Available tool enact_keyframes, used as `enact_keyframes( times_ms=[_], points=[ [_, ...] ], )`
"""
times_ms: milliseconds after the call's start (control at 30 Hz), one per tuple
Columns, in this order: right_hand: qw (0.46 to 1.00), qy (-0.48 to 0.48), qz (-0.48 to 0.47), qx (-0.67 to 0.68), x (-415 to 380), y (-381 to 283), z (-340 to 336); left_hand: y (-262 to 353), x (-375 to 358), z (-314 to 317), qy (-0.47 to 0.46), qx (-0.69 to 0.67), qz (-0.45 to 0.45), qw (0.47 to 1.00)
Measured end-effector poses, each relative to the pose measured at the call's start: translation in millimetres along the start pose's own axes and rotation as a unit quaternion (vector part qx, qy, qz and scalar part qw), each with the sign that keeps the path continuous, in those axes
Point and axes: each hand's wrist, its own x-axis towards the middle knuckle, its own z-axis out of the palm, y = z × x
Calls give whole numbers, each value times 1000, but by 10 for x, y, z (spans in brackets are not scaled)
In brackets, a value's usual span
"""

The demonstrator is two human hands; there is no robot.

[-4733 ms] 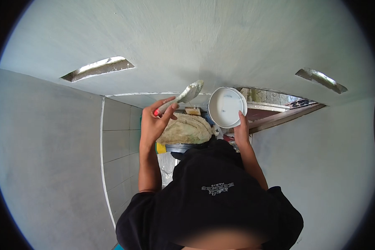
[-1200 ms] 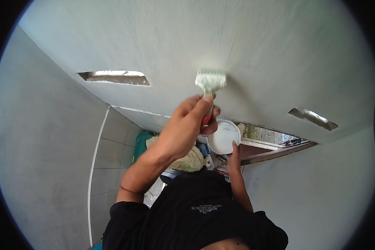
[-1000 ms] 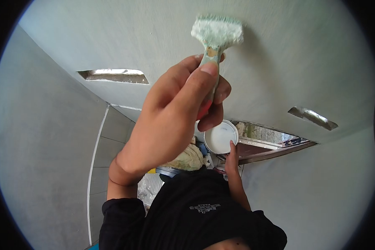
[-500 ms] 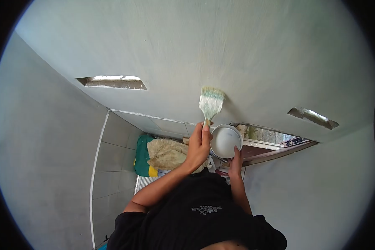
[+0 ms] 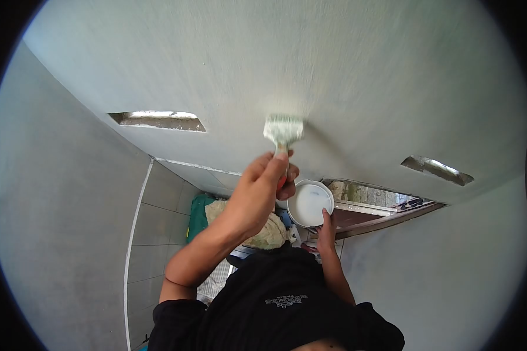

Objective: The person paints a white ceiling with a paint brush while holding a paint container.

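Note:
My left hand [image 5: 256, 190] is closed round the handle of a wide paintbrush [image 5: 284, 130], whose bristles meet the pale wall [image 5: 345, 76] at the middle of the view. To the right and lower down, my right hand [image 5: 328, 233] grips the rim of a round white tub [image 5: 310, 203], thumb over the edge and the other fingers mostly hidden beneath. Whitish liquid lies in the tub. Pale, greenish paint coats the brush.
Two slot openings pierce the wall, one left [image 5: 158, 120] and one right [image 5: 438, 169]. A larger opening [image 5: 366, 198] lies right of the tub. Below are a crumpled beige cloth [image 5: 269, 234] and a green bag [image 5: 198, 217]. A grey side wall [image 5: 70, 193] stands left.
My left hand and the brush have moved up and slightly left, with the forearm reaching farther out. The tub and my right hand have shifted slightly left in view.

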Motion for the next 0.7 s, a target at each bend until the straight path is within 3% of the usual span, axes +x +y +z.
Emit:
enact_keyframes(
  times_ms=[167,200,267,400,500,700],
  points=[
    [1000,1,-11,-3,13,-13,24,794,-384,444,-10,82,200,976],
    [1000,6,-7,-9,9,-34,32,819,-370,470,-10,85,199,976],
    [1000,10,-1,-12,-10,-47,41,849,-326,519,-13,124,348,929],
    [1000,14,-5,20,22,42,-24,578,-42,459,-4,122,269,955],
    [999,25,-3,32,24,75,-73,-127,239,237,13,163,252,954],
    [998,58,8,32,-34,-41,-124,-1762,365,-319,46,147,114,982]
  ],
)
